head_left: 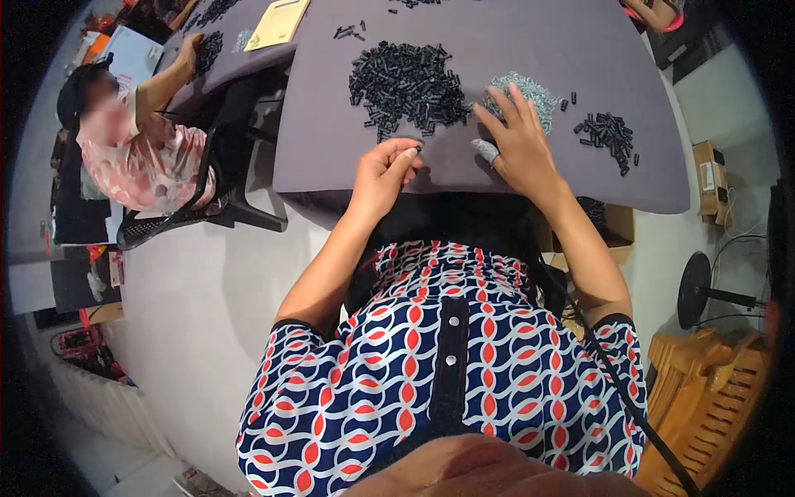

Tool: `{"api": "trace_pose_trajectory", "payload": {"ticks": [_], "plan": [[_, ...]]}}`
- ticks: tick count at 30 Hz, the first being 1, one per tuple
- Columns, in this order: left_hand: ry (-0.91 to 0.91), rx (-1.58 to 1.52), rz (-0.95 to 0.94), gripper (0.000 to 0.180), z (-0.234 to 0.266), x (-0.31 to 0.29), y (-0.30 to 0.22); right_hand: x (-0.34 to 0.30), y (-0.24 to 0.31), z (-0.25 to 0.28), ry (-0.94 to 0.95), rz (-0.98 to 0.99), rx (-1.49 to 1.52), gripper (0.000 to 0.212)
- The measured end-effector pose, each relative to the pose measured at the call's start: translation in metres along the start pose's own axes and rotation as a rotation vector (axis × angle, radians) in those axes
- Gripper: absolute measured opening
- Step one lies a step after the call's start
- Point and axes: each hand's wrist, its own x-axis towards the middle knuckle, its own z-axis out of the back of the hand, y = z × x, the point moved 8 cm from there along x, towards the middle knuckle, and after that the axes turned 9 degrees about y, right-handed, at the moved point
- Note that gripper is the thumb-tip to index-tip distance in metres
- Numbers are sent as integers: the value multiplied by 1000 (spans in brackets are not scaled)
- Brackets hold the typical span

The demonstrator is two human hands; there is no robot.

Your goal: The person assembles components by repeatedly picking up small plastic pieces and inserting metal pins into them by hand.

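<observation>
Near the table's front edge, my left hand pinches a small black cylindrical piece between thumb and fingertips. Just beyond it spreads a large heap of black cylindrical pieces. My right hand reaches with spread fingers over a pile of small shiny metal parts, its fingertips on or just above them; whether it holds one I cannot make out. A grey covering wraps its thumb. To its right lies a smaller group of black pieces.
A grey cloth covers the table. A yellow booklet lies at the far left. On the left another person sits on a black chair, reaching to more black pieces. A cardboard box stands below the table; wooden furniture is at lower right.
</observation>
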Motion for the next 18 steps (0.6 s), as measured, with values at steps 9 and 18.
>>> {"api": "trace_pose_trajectory", "payload": {"ticks": [9, 18], "plan": [[13, -19, -1, 13, 5, 3, 4, -8, 0, 10, -38, 27, 69, 41], [30, -123, 7, 9, 6, 5, -4, 0, -2, -7, -42, 42, 96, 30]]}}
